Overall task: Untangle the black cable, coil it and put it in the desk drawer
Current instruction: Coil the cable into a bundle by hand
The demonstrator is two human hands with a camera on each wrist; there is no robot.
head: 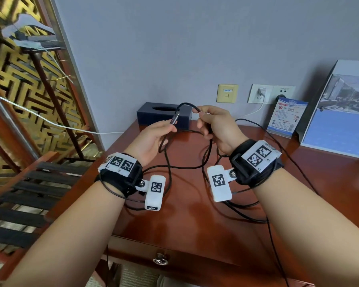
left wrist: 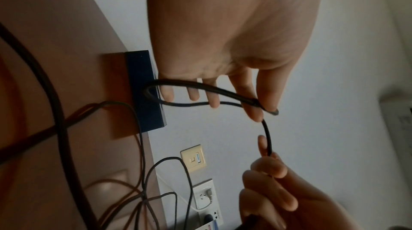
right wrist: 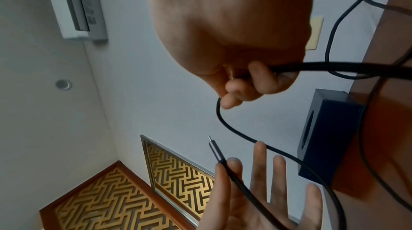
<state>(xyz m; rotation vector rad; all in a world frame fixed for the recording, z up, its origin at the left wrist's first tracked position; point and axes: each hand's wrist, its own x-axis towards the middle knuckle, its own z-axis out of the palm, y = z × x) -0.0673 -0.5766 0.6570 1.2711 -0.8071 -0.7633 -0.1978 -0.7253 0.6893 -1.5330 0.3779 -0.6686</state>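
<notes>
The black cable (head: 184, 103) arcs between my two hands above the red-brown desk (head: 195, 214), and its loose loops lie crossed on the desktop below. My left hand (head: 170, 127) pinches it just behind the metal plug (right wrist: 215, 151) with thumb and index finger; the other fingers are straight. My right hand (head: 201, 117) is curled into a fist round the cable (right wrist: 334, 68) a short way along. In the left wrist view the cable (left wrist: 266, 131) runs from my left hand (left wrist: 260, 108) to my right hand (left wrist: 269, 168). The desk drawer (head: 195, 259) is closed.
A dark blue tissue box (head: 164, 114) stands at the desk's back edge behind my hands. Wall sockets (head: 261, 94), a leaflet stand (head: 286, 117) and a large blue folder (head: 340, 112) are at the back right. A slatted rack (head: 29, 193) stands left of the desk.
</notes>
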